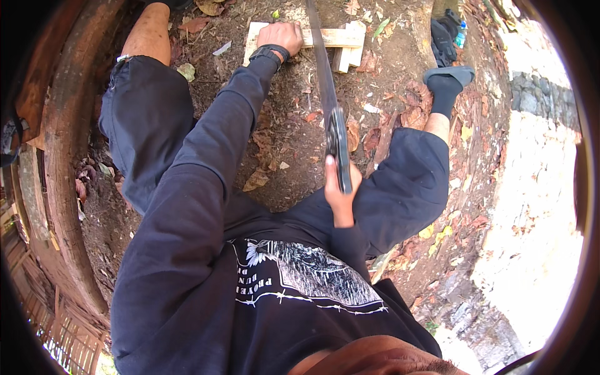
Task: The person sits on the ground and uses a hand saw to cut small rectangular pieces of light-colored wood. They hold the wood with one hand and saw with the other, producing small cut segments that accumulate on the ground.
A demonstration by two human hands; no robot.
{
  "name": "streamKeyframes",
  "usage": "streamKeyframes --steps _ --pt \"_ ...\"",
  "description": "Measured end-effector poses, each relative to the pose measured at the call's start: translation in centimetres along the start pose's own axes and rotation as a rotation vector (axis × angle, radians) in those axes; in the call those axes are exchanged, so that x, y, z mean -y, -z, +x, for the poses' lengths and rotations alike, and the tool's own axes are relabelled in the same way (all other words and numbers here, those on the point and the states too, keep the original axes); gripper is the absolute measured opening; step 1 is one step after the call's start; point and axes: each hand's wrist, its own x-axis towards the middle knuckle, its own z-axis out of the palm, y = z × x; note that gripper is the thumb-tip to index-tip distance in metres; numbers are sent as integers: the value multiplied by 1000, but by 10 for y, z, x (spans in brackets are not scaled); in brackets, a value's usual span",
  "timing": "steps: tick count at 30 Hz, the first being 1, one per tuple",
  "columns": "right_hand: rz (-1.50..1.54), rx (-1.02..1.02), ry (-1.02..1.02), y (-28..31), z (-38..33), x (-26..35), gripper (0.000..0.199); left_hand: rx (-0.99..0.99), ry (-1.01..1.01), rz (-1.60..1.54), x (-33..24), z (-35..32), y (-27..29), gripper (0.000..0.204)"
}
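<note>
At the top of the head view, a pale wooden board (328, 37) lies on the ground with shorter wood pieces (344, 57) under its right end. My left hand (281, 39) presses down on its left part, fingers curled over it, with a dark band at the wrist. In my right hand (341, 190) is the dark handle of a handsaw (323, 69). The saw's long blade points away from me and crosses the board to the right of my left hand. Whether its teeth touch the wood I cannot tell.
Dry leaves (256, 178) litter the brown soil between my spread legs. A thick log (59, 156) curves along the left, above bamboo slats (72, 337). Dark cloth (444, 37) and a blue-capped bottle (461, 34) lie beyond my sandalled right foot (449, 78). Stonework (540, 100) stands far right.
</note>
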Motion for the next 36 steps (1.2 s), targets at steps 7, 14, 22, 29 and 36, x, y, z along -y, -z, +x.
streamKeyframes --steps 7,14,22,29,36 --pt "-106 13 8 24 -35 16 14 -3 -47 23 4 -3 -5 65" --pt "-51 -55 192 -46 76 7 16 13 0 4 -9 2 9 64" --pt "-209 23 60 47 -60 37 16 -9 -5 17 1 1 -2 66" --pt "48 -45 172 -48 76 12 14 73 -52 57 -5 2 6 69" --pt "-76 -8 132 1 -6 14 15 -6 7 17 -4 -3 4 63"
